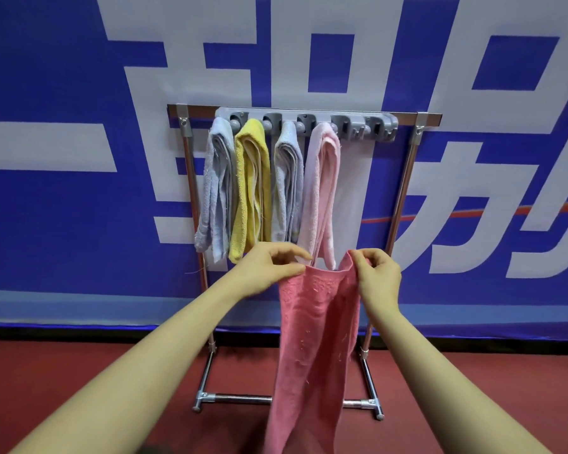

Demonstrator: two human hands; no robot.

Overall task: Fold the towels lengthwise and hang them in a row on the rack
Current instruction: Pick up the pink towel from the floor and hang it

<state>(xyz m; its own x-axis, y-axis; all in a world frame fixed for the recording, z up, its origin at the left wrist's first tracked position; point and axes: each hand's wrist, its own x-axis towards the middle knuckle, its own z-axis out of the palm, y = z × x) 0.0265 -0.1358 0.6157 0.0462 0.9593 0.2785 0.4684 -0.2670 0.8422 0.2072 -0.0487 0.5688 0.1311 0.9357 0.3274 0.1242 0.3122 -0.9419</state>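
Both hands up in front of the rack (404,178), holding a coral towel (312,339) by its top edge. Left hand (269,270) pinches the left corner between thumb and fingers; right hand (379,276) pinches the right corner, fingers curled over the cloth. The top edge sags a little between the two grips. The rest of the towel hangs straight down between the forearms, past the bottom of the view, and looks loosely doubled along its length, though the fold is not clear.

The rack is a metal frame on floor feet, with a grey hook bar (387,122) across the top. Four towels hang from the bar in a row, each folded narrow: grey towel (215,188) at far left, yellow towel (251,188) next, second grey towel (287,185) third, pale pink towel (320,191) fourth. They hang just beside one another, edges touching or nearly so. The right end of the bar shows bare hooks.

The coral towel is held lower than the bar, in front of the bottom end of the pale pink towel, apart from the hooks.

Behind the rack, a blue banner (63,126) with large white characters. Red floor (46,371) below.
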